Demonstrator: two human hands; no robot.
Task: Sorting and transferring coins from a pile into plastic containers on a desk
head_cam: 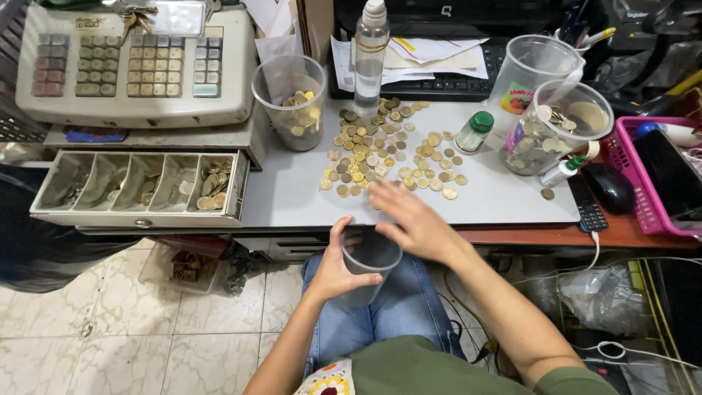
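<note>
My left hand [335,267] grips a clear plastic cup [369,265] held just below the front edge of the grey desk [285,194]. My right hand [411,219] lies flat, fingers spread, on the desk edge above the cup, at the near end of a spread of several gold and silver coins [380,150]. Some coins sit under or beside its fingers; whether any are moving I cannot tell.
A clear cup of gold coins [296,106] stands at the back left, two plastic tubs with coins [559,128] at the right. A cash register [135,66] with its open drawer [139,186] is at left. A clear bottle [369,51], small green-capped jar [474,132], keyboard [446,84], mouse [608,186] and pink basket [647,175] crowd the back and right.
</note>
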